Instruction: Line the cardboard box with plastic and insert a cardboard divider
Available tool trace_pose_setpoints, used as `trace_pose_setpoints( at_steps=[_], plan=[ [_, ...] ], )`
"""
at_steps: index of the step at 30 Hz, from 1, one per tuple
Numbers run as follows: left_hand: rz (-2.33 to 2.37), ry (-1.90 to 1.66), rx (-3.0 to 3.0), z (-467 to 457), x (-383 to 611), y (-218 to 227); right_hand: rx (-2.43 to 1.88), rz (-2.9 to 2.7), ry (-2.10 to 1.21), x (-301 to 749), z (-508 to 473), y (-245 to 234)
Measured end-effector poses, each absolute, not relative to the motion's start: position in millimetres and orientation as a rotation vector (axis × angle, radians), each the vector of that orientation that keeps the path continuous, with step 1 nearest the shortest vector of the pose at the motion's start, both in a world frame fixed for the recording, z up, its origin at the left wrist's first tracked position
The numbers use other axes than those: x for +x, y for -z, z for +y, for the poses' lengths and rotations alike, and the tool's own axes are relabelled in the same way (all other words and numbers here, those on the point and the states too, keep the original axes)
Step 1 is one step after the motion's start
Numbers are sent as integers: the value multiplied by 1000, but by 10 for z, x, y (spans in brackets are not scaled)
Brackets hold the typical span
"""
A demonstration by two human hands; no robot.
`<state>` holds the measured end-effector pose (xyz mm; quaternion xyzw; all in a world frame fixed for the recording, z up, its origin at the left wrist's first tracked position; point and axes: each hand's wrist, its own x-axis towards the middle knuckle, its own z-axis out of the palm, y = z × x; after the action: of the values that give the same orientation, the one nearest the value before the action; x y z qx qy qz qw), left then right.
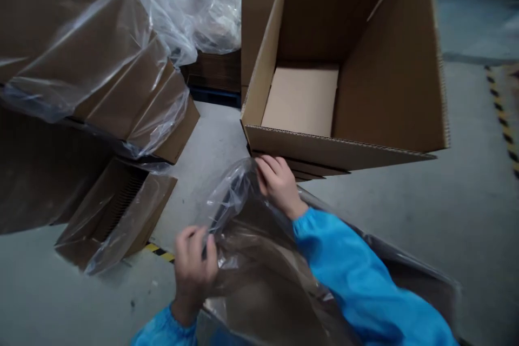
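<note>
Head view, looking down at a grey concrete floor (466, 216).

At 6 o'clock, a crumpled clear plastic bag (251, 259) draped over brown cardboard, spread low in the frame. Left hand (193, 265) at 7 o'clock, knuckles up, fingers curled shut around a bunched fold at the bag's near-left edge, wrist bent back toward a bright blue elastic-cuffed sleeve (357, 281). Right hand (279, 183) near centre, reaching forward from the blue sleeve, palm down, fingers bent and pinching the bag's far rim, just beside the box ahead.

At 1 o'clock, a large open brown corrugated cardboard box (344, 65), tilted toward the camera, flaps raised, its pale bottom panel showing inside.

At 10 o'clock, a stack of flattened brown cartons under clear plastic film (93, 54); at 8 o'clock, a smaller plastic-wrapped bundle of cardboard (117, 216). At 12 o'clock, a heap of white-clear plastic wrap (206, 0). At 3 o'clock, yellow-and-black striped floor tape (505, 119).
</note>
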<state>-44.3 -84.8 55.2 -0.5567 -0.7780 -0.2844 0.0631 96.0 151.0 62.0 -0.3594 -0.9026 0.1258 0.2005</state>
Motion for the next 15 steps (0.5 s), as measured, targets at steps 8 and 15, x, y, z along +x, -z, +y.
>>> trace_pose_setpoints(
  at_steps=[8,15],
  plan=[
    [-2974,-889,-2371,161,449,723,-1994,-2933,-1153,3103,121,1016],
    [-2526,-917,-2537,1029,151,2202,-2558,-2568,-1419,4216,-143,2210]
  ],
)
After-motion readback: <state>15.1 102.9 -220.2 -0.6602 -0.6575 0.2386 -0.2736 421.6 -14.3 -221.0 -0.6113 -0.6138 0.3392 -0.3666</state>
